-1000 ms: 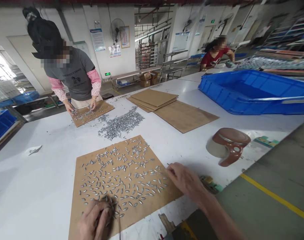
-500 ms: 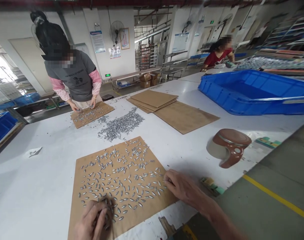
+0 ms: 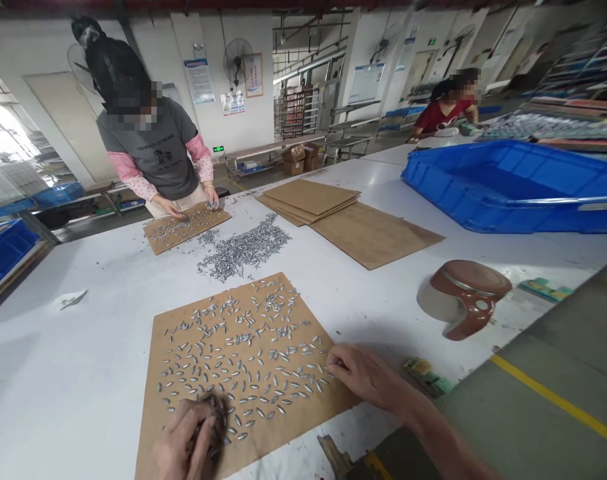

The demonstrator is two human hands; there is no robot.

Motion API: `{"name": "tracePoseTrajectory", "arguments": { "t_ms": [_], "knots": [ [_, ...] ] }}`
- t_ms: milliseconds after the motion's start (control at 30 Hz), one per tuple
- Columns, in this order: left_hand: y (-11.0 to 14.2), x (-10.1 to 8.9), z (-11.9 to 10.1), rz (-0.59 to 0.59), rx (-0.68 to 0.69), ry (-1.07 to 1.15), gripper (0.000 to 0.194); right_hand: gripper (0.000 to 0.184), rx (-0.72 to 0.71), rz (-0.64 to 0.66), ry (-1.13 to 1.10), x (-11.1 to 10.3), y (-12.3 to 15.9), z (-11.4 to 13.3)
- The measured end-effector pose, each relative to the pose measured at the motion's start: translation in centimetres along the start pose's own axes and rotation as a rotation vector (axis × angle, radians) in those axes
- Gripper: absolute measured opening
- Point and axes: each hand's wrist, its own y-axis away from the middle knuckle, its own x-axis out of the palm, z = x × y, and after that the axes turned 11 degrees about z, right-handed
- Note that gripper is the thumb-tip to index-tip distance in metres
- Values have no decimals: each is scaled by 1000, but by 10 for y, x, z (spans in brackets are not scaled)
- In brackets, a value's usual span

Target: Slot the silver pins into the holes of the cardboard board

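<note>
A brown cardboard sheet (image 3: 173, 440) lies in front of me, with many small silver spindle-shaped metal pieces (image 3: 253, 377) spread over it. At the sheet's near left, my left hand (image 3: 188, 433) is closed around several of the same metal pieces, which show dark between the fingers. My right hand (image 3: 363, 377) rests at the sheet's right edge. Its fingers are curled together beside the outermost pieces, and whatever they pinch is hidden. Beyond the sheet, a loose heap of metal pieces (image 3: 243, 247) lies on the white table (image 3: 58, 373).
Across the table a co-worker (image 3: 153, 153) handles pieces on another cardboard sheet (image 3: 168, 241). Stacked cardboard (image 3: 373, 233) lies right of the heap. A blue plastic bin (image 3: 448, 200) and a brown stool (image 3: 470, 280) stand at the right. Another person (image 3: 448, 113) sits farther back.
My right hand has drawn slightly left and down to the sheet's edge; a small dark bit stays on the table beyond it. My left hand barely moves. The co-worker's hands shift right.
</note>
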Motion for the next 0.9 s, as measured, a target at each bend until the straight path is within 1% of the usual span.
{"name": "tracePoseTrajectory", "arguments": {
  "t_ms": [67,133,200,267,333,433,600,700,800,867,900],
  "knots": [
    [0,-1,4,17,19,-16,39,15,24,67,-59,-3,-1,0],
    [1,-1,7,23,33,-22,37,12,15,30,-101,-6,-2,-1],
    [2,-1,6,13,14,-17,37,13,-33,-21,-132,-8,-6,-2],
    [3,1,4,-6,-14,-2,39,15,-83,-64,-118,-8,-10,-3],
    [4,2,1,-13,-16,13,41,14,-105,-74,-60,-6,-16,-4],
    [4,2,-2,-23,-14,9,42,17,-98,-47,15,-3,-22,-7],
    [6,-1,0,-61,-12,-34,43,24,-150,27,-12,-3,-24,-8],
    [8,-1,2,-49,-20,-42,42,16,-85,83,-9,-7,-27,-5],
    [9,0,1,-48,-3,-40,42,12,-6,69,-15,-12,-30,-2],
    [9,0,0,-62,-2,-51,41,12,-16,40,-24,-14,-31,3],
    [9,-1,-1,-65,-3,-58,40,13,-48,32,-27,-15,-31,5]
  ]
}}
